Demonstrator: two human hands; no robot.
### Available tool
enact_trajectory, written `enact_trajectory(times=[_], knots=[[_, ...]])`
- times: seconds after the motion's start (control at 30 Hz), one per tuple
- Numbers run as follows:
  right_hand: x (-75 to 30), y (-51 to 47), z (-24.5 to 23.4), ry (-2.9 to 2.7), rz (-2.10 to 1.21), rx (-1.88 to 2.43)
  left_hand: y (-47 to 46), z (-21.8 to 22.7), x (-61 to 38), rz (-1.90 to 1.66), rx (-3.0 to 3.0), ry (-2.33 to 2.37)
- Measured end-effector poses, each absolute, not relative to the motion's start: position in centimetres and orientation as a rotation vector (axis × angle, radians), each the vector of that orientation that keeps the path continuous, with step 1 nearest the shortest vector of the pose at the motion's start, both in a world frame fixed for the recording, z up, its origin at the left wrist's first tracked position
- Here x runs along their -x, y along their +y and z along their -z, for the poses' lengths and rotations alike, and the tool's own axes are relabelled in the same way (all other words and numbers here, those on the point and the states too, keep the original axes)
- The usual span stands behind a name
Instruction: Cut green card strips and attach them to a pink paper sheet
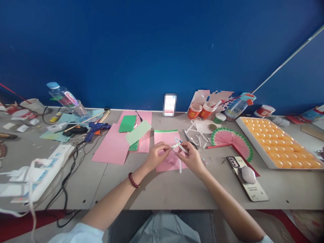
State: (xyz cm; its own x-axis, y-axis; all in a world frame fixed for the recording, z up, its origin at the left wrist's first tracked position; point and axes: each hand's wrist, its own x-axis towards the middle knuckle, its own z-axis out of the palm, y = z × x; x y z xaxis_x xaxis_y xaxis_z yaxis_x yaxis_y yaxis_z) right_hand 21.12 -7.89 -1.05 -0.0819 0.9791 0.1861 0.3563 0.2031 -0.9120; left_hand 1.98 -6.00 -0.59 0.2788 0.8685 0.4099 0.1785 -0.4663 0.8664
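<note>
My left hand (pixel 160 154), with a dark red bead bracelet on its wrist, is closed in a pinch on one end of a narrow white strip (pixel 175 146). Facing it, my right hand (pixel 190 156) pinches the strip's other side. Another length of white strip (pixel 180 166) shows below my right fingers. Both hands are over a pink paper sheet (pixel 165 137) with a green band along its far edge. A black curved part shows behind my right hand, mostly hidden. Pink and green paper pieces (pixel 111 145) lie left of my hands.
At right are a pink-and-green paper fan (pixel 229 138), a phone (pixel 255 185) and a tray of orange balls (pixel 283 143). Red paper cups (pixel 194 110) stand behind. On the left are a blue glue gun (pixel 95 130), a power strip (pixel 50 172), cables and a tilted bottle (pixel 68 99).
</note>
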Motion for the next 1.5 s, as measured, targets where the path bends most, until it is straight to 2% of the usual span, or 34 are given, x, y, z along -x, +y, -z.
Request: enact_trajectory(times=[0.27, 0.77, 0.93, 1.07, 1.2, 1.37, 1.5], knots=[[-20.8, -7.7, 1.4, -1.792, -0.637, 1.332, -5.9, 1.0, -2.1, -1.27, -1.893, 0.904], [-21.6, -7.1, 1.4, -1.734, -0.483, 1.291, -5.6, 1.6, -1.9, -1.249, -1.754, 0.967], [-23.7, -6.4, 0.6, -1.69, -0.183, 1.34, -5.0, 2.3, -1.7, -1.319, -1.671, 1.069], [-26.2, -5.6, 0.1, -1.559, 0.147, 1.511, -4.9, 2.5, -1.5, -1.291, -1.66, 1.176], [-29.1, -4.6, -0.3, -1.366, 0.318, 1.723, -4.9, 2.5, -1.4, -1.277, -1.704, 1.25], [-30.9, -3.8, -0.3, -1.309, 0.24, 1.898, -4.7, 2.4, -1.3, -1.375, -1.824, 1.197], [-30.5, -3.7, -0.1, -1.289, 0.168, 1.83, -4.7, 2.2, -1.3, -1.427, -1.808, 1.094]])
